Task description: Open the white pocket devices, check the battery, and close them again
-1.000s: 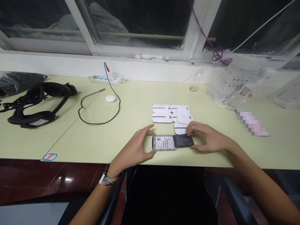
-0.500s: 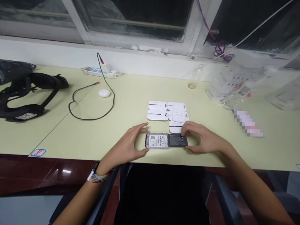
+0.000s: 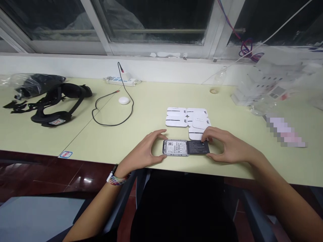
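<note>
A silver-framed electronic device point(image 3: 176, 148) with a white barcode label lies on the table in front of me. At its right end a flat black battery point(image 3: 197, 147) with fine print meets the frame, reaching out past it. My left hand point(image 3: 145, 150) curves around the left end of the device, thumb at the near edge and fingers at the far one. My right hand point(image 3: 224, 144) pinches the outer end of the battery between thumb and fingers. Just beyond are several white rounded covers point(image 3: 176, 121) marked with a W, a smaller one on top.
A black cable point(image 3: 112, 125) loops around a white oval object point(image 3: 124, 100) and runs to a power strip point(image 3: 121, 80). Black headgear point(image 3: 59, 104) sits at the left. White boxes point(image 3: 259, 80) and a clear bottle point(image 3: 262, 107) stand at the right, near a pixelated strip point(image 3: 285, 131).
My view has turned a little to the left, so everything appears farther right. Both hands keep their places on the device and the battery, with no clear shift between the two parts.
</note>
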Motion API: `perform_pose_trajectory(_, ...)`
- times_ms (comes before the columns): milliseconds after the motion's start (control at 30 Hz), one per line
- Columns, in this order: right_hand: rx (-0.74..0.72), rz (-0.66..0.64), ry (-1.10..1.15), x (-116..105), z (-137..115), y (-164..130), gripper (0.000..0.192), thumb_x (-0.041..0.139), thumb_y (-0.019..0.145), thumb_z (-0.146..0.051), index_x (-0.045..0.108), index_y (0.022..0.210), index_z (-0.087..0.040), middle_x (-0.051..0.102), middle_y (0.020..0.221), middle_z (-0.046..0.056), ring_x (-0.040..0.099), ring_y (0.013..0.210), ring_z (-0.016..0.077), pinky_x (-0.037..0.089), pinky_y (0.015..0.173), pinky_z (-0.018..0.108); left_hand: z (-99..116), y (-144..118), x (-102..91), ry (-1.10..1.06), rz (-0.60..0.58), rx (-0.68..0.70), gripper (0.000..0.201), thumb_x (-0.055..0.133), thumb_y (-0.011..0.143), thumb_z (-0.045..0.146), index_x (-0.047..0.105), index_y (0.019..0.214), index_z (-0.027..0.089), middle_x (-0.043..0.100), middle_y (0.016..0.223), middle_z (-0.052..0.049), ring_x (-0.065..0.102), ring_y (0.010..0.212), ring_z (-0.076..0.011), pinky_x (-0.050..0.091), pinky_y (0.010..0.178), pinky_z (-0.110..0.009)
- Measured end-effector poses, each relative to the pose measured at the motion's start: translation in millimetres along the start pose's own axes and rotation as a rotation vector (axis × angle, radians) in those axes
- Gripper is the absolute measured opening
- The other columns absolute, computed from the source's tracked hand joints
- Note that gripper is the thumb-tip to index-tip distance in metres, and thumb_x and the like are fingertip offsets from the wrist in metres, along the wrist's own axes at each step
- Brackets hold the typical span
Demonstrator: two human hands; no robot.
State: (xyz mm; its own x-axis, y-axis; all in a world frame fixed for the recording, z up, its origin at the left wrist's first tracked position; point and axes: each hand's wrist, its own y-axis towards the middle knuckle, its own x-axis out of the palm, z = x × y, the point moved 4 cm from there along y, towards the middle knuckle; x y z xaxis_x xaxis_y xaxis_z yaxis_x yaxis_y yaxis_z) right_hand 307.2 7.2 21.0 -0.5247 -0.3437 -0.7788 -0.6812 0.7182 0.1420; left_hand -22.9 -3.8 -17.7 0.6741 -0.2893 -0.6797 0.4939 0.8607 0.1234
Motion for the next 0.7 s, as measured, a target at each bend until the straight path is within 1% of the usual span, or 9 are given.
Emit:
perform_pose_trajectory(167, 0.002, 0.011, -0.002, -0.8, 0.3, 1.0, 0.035, 0.077, 0.082, -0.021, 0.063, 0.113, -0.028, 0.066, 0.109, 0.004, 0.062, 0.097, 0.0253, 0.054, 0.085, 0.042, 0.5, 1.1, -0.3, 0.004, 0.007, 0.014, 0.089, 0.082, 0.089, 0.027, 0.039, 0.166, 0.035, 0.067, 0.151, -0.008, 0.064, 0.144, -0.0337, 0.045, 0.128, -0.057)
perform_pose_trajectory(367, 0.004, 0.02, -0.006, -0.1, 3.2, 3.0, 0.035, 0.078, 0.081, -0.021, 0.065, 0.113, -0.027, 0.067, 0.107, 0.004, 0.062, 0.094, 0.0245, 0.055, 0.083, 0.041, -0.7, 1.8, 0.5, -0.003, 0.006, 0.021, 0.088, 0.082, 0.09, 0.028, 0.039, 0.166, 0.035, 0.067, 0.151, -0.007, 0.063, 0.144, -0.0336, 0.045, 0.127, -0.056)
perform_pose_trajectory(533, -0.012, 0.037, 0.007, -1.7, 3.6, 4.8, 0.032, 0.078, 0.08, -0.022, 0.066, 0.11, -0.028, 0.068, 0.104, 0.004, 0.061, 0.09, 0.0238, 0.055, 0.08, 0.041, -0.9, 2.7, 1.0, -0.002, 0.007, 0.028, 0.088, 0.082, 0.09, 0.028, 0.038, 0.166, 0.035, 0.066, 0.152, -0.008, 0.062, 0.145, -0.0331, 0.045, 0.127, -0.056)
perform_pose_trajectory(700, 0.01, 0.025, 0.012, -1.2, 7.1, 5.0, 0.033, 0.08, 0.08, -0.024, 0.066, 0.11, -0.028, 0.068, 0.105, 0.004, 0.061, 0.089, 0.0236, 0.055, 0.08, 0.041, -0.7, 3.6, 1.7, 0.004, 0.007, 0.029, 0.089, 0.083, 0.09, 0.03, 0.038, 0.166, 0.036, 0.066, 0.152, -0.008, 0.062, 0.145, -0.0336, 0.045, 0.127, -0.056)
